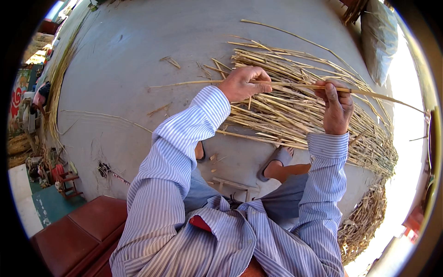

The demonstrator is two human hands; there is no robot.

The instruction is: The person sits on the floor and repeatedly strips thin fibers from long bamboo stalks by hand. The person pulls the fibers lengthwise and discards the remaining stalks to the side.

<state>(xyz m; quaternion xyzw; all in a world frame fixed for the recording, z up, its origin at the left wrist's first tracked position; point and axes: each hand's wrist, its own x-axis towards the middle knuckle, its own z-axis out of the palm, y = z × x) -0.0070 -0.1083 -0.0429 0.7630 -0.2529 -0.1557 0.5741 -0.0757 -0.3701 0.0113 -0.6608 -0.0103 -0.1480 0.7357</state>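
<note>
A long, thin dry reed stalk runs crosswise in front of me, its thin left end reaching out over the floor and its right end bending down slightly. My left hand pinches it between thumb and fingers near the middle. Further right, my right hand is closed round the same stalk, thumb on the near side. Beneath both hands lies a wide heap of similar straw-coloured reeds, spread left to right on the grey floor. One long loose stalk arcs along its far side.
Broken reed bits are scattered on the floor. Dry leaves pile up at the lower right. A filled sack stands at the far right. Long stalks line the left side, and a maroon padded seat is at the lower left.
</note>
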